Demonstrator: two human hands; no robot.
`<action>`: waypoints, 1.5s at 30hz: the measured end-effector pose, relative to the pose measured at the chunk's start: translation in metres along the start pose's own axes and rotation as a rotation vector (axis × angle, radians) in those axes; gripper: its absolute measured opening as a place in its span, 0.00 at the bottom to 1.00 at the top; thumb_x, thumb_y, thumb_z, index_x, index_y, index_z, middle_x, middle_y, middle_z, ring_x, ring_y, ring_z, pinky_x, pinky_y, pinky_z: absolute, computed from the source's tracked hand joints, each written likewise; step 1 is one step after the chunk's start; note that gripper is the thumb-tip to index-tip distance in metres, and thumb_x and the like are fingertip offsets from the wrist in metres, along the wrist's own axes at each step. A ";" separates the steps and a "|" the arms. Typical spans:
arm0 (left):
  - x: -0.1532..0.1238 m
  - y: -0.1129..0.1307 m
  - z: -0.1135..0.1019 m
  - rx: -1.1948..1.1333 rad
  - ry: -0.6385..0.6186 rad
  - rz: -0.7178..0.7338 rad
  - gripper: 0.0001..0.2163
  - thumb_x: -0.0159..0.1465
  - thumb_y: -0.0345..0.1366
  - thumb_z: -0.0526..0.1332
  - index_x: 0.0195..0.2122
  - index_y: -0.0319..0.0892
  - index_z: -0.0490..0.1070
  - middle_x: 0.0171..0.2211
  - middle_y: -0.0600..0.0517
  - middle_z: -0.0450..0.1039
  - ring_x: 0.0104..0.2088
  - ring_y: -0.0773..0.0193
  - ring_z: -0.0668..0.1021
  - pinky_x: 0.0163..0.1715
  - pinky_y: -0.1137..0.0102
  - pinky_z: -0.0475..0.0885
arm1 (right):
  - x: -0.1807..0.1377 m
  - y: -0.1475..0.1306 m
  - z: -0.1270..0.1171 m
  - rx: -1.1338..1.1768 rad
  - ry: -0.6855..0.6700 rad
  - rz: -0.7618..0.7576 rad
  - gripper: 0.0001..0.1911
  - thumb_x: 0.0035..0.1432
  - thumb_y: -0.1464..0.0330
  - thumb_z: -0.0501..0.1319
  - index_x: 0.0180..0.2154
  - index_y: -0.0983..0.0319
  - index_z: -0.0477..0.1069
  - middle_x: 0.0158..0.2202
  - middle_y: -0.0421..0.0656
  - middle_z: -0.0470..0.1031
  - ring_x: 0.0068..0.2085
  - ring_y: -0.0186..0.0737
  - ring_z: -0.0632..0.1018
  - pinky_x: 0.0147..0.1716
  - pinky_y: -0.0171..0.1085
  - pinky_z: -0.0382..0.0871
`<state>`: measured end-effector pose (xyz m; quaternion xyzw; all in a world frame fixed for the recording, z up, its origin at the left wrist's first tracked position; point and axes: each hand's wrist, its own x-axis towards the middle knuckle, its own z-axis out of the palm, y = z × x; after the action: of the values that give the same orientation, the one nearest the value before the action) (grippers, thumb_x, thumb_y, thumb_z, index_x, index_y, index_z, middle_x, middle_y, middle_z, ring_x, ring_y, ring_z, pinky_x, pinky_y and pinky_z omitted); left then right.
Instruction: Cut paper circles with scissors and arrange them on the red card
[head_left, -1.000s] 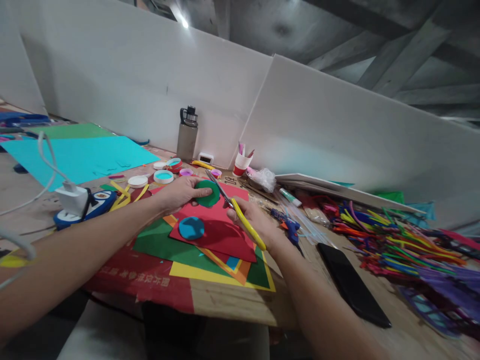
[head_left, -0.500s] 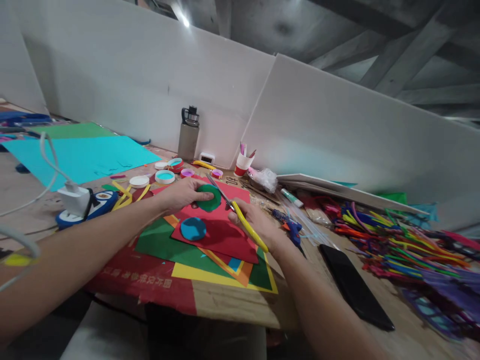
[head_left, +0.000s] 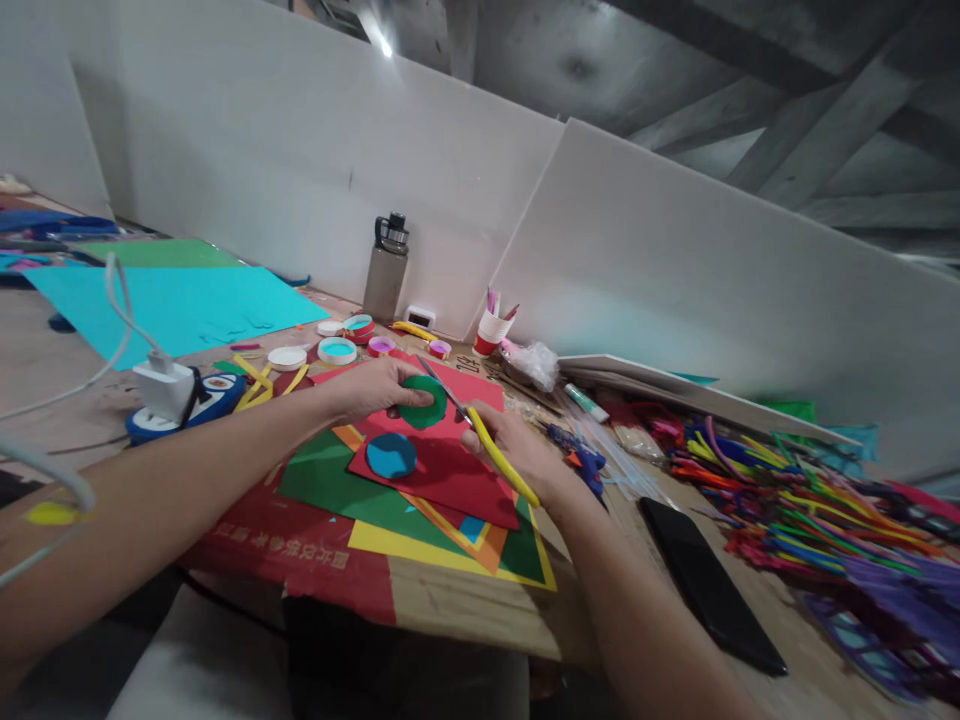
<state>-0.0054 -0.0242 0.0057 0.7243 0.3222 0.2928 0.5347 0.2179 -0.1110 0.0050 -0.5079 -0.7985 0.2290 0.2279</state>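
Between the thumb and fingers of my left hand [head_left: 386, 388] is a roughly round piece of green paper [head_left: 422, 403]. My right hand [head_left: 506, 445] grips a pair of scissors [head_left: 499, 460] with yellow handles. Their blades point up and left, close against the right edge of the green piece; whether they touch it I cannot tell. Below the hands, a blue paper circle [head_left: 391, 455] lies on a dark red sheet [head_left: 450, 496]. Green, orange and yellow sheets [head_left: 420, 553] are stacked underneath.
A bottle [head_left: 386, 268] and a paper cup [head_left: 493, 330] stand at the back, near small open tubs [head_left: 337, 350]. To the right lie a glue gun [head_left: 581, 458], a black phone [head_left: 709, 580] and colourful pipe cleaners [head_left: 817, 490]. A power strip [head_left: 184, 398] with cables sits left.
The whole view has shifted slightly, so things appear a little further right. The green piece is turned a little in my left hand. Both hands keep their hold.
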 end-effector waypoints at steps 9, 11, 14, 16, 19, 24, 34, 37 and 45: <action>0.001 0.000 -0.002 -0.012 -0.026 -0.023 0.10 0.52 0.39 0.69 0.27 0.37 0.77 0.20 0.54 0.70 0.19 0.73 0.65 0.19 0.76 0.59 | 0.000 -0.001 0.001 -0.004 -0.030 -0.018 0.24 0.64 0.47 0.49 0.39 0.61 0.65 0.28 0.36 0.60 0.30 0.34 0.62 0.29 0.34 0.54; 0.001 0.001 -0.002 0.006 -0.024 -0.039 0.09 0.52 0.38 0.69 0.28 0.36 0.77 0.20 0.53 0.70 0.19 0.73 0.66 0.19 0.76 0.59 | 0.000 -0.001 0.001 -0.003 -0.037 -0.018 0.23 0.64 0.48 0.50 0.40 0.62 0.65 0.29 0.36 0.61 0.31 0.34 0.63 0.30 0.34 0.54; 0.001 0.000 -0.003 0.035 -0.027 -0.041 0.09 0.54 0.38 0.68 0.29 0.36 0.78 0.21 0.53 0.71 0.20 0.72 0.66 0.19 0.76 0.60 | 0.000 0.000 0.002 -0.008 -0.036 -0.014 0.22 0.64 0.49 0.51 0.39 0.62 0.65 0.29 0.36 0.61 0.31 0.34 0.63 0.30 0.34 0.54; 0.001 0.000 -0.003 0.044 -0.029 -0.035 0.08 0.54 0.37 0.68 0.29 0.37 0.78 0.20 0.53 0.71 0.19 0.72 0.67 0.19 0.75 0.60 | 0.000 0.001 0.002 -0.010 -0.030 -0.017 0.21 0.63 0.49 0.52 0.38 0.62 0.65 0.28 0.36 0.61 0.31 0.34 0.64 0.30 0.34 0.53; 0.001 0.001 -0.003 0.045 -0.038 -0.031 0.08 0.53 0.37 0.68 0.27 0.37 0.77 0.20 0.53 0.71 0.19 0.72 0.67 0.19 0.76 0.60 | 0.001 0.003 0.003 0.003 -0.020 -0.029 0.20 0.63 0.50 0.53 0.37 0.62 0.65 0.28 0.36 0.62 0.30 0.34 0.64 0.29 0.34 0.53; 0.000 0.004 -0.004 0.037 -0.059 -0.043 0.08 0.52 0.37 0.69 0.28 0.37 0.78 0.20 0.53 0.72 0.19 0.71 0.67 0.19 0.75 0.59 | 0.002 0.006 0.003 0.029 -0.019 -0.037 0.20 0.63 0.50 0.54 0.37 0.62 0.65 0.27 0.35 0.61 0.29 0.32 0.62 0.27 0.33 0.52; 0.003 -0.001 -0.008 0.095 -0.088 -0.045 0.10 0.51 0.39 0.69 0.29 0.37 0.78 0.20 0.53 0.71 0.20 0.71 0.66 0.20 0.73 0.60 | 0.003 0.007 0.003 -0.002 -0.004 -0.046 0.21 0.61 0.51 0.56 0.38 0.63 0.68 0.27 0.36 0.61 0.29 0.33 0.62 0.28 0.33 0.53; 0.004 -0.002 -0.010 0.152 -0.095 -0.036 0.11 0.51 0.40 0.69 0.28 0.37 0.77 0.20 0.54 0.69 0.20 0.71 0.66 0.20 0.73 0.59 | 0.004 0.009 0.003 -0.008 -0.006 -0.030 0.20 0.60 0.51 0.58 0.37 0.63 0.69 0.27 0.36 0.62 0.29 0.33 0.62 0.29 0.33 0.54; 0.006 -0.006 -0.013 0.188 -0.098 -0.062 0.12 0.53 0.41 0.68 0.32 0.37 0.78 0.23 0.53 0.72 0.21 0.71 0.67 0.21 0.74 0.60 | 0.006 0.012 0.007 -0.018 0.018 -0.018 0.20 0.59 0.51 0.58 0.40 0.63 0.70 0.27 0.36 0.63 0.29 0.33 0.62 0.30 0.33 0.56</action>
<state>-0.0127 -0.0106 0.0040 0.7744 0.3439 0.2089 0.4882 0.2200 -0.1021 -0.0071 -0.5047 -0.8030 0.2153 0.2325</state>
